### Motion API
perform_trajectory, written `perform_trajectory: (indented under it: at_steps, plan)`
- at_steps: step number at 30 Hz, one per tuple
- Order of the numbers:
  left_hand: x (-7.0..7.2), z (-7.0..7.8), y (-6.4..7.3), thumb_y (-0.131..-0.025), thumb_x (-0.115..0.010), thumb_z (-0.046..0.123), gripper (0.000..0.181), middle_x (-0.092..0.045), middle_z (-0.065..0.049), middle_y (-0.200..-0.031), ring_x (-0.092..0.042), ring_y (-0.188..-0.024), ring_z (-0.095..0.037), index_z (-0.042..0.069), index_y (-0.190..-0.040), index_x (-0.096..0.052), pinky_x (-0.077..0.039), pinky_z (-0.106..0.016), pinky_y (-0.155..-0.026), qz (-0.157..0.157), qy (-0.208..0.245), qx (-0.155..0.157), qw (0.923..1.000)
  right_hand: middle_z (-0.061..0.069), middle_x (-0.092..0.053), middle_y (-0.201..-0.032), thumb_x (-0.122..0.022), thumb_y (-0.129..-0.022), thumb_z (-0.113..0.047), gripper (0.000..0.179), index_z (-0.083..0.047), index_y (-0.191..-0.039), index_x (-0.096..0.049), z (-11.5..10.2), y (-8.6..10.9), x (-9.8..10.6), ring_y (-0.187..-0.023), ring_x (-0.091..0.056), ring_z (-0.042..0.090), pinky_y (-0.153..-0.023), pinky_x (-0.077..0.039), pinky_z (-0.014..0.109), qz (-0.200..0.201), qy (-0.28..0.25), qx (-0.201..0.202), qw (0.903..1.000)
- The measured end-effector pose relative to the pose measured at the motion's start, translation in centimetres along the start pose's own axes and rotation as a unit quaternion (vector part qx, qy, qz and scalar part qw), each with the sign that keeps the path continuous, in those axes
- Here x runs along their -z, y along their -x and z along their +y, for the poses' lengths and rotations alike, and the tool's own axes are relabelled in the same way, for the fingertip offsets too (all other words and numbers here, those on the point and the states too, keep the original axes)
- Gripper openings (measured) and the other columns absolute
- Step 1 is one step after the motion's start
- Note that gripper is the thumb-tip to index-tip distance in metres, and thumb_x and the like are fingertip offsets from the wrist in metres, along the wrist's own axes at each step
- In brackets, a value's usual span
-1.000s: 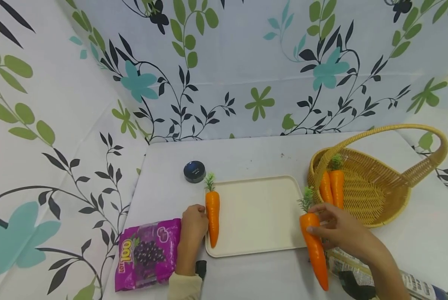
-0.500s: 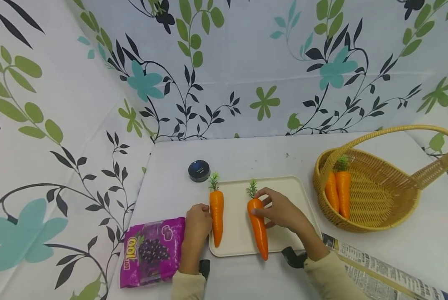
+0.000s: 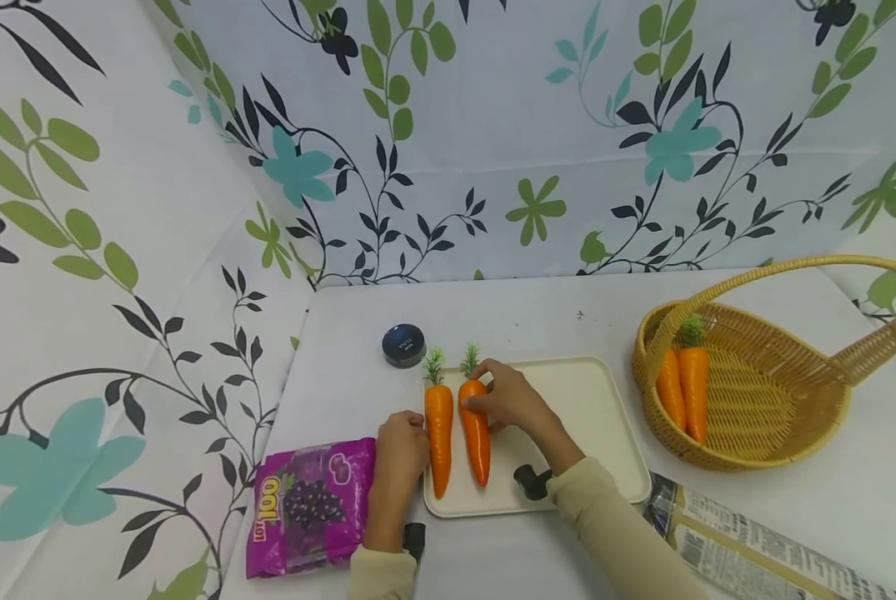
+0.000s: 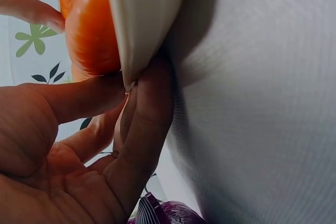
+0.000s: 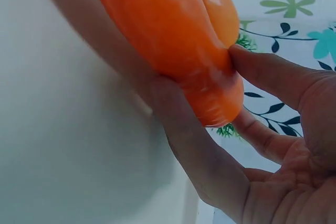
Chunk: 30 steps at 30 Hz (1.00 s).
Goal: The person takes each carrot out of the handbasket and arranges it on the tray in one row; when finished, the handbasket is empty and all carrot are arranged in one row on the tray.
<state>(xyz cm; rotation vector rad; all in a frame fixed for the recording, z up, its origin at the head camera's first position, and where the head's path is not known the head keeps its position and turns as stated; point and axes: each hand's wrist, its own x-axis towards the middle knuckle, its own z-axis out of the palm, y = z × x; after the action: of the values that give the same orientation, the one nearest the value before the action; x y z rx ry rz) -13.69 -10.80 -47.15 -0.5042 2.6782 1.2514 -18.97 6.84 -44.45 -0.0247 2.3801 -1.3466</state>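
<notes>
A cream tray (image 3: 571, 400) lies on the white table. My left hand (image 3: 401, 450) pinches its left edge; the left wrist view shows the thumb over the tray's rim (image 4: 147, 19) and a finger beneath. Along that side of the tray lies an orange carrot (image 3: 438, 433) with a green tuft. My right hand (image 3: 515, 400) holds a second carrot (image 3: 477, 446) near its thick end, just right of the first and over the tray. In the right wrist view, thumb and fingers grip this glossy carrot (image 5: 163, 30) from both sides.
On the right stands a wicker basket (image 3: 763, 400) with a tall handle and two carrots (image 3: 693, 392) inside. A purple grape-printed bag (image 3: 312, 508) lies left of my left forearm. Behind the tray sits a round dark container (image 3: 403, 345). A printed packet (image 3: 763, 542) lies front right.
My right hand has carried the carrot leftward from beside the basket, across the tray, to alongside the other carrot. The left hand has stayed at the tray's left edge.
</notes>
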Motion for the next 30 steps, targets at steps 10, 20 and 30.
perform_trajectory:
  at_steps: [10,20,30]
  plan:
    - [-0.4,0.3,0.2,-0.094,-0.057,-0.004,0.030,-0.071,-0.026,-0.113,-0.069,-0.082,-0.027,-0.009,-0.121,-0.069,-0.062,-0.035,-0.065,-0.001,-0.004,-0.007,1.0000,0.015,-0.064,-0.099,-0.079,-0.091,-0.013,0.037,-0.009,-0.123,-0.060,0.1,-0.1,-0.5,-0.070,-0.065,0.024,-0.058,-0.061,0.036,0.024,0.027,0.001,0.9994]
    - [-0.5,0.3,0.3,-0.094,-0.056,-0.004,0.030,-0.071,-0.027,-0.114,-0.069,-0.079,-0.027,-0.010,-0.120,-0.069,-0.060,-0.032,-0.059,0.001,-0.001,-0.023,0.9997,0.022,-0.064,-0.113,-0.075,-0.094,-0.020,0.043,-0.012,-0.134,-0.059,0.6,2.1,0.0,-0.059,-0.068,0.026,-0.056,-0.060,0.036,0.062,0.022,0.000,0.9979]
    - [-0.1,0.1,-0.1,-0.095,-0.058,-0.002,0.031,-0.071,-0.026,-0.115,-0.070,-0.083,-0.027,-0.009,-0.123,-0.068,-0.062,-0.035,-0.066,0.000,-0.007,-0.001,1.0000,0.024,-0.061,-0.123,-0.073,-0.096,-0.017,0.039,-0.007,-0.132,-0.060,2.6,6.0,3.1,-0.065,-0.071,0.028,-0.062,-0.062,0.041,0.089,-0.023,-0.014,0.9956]
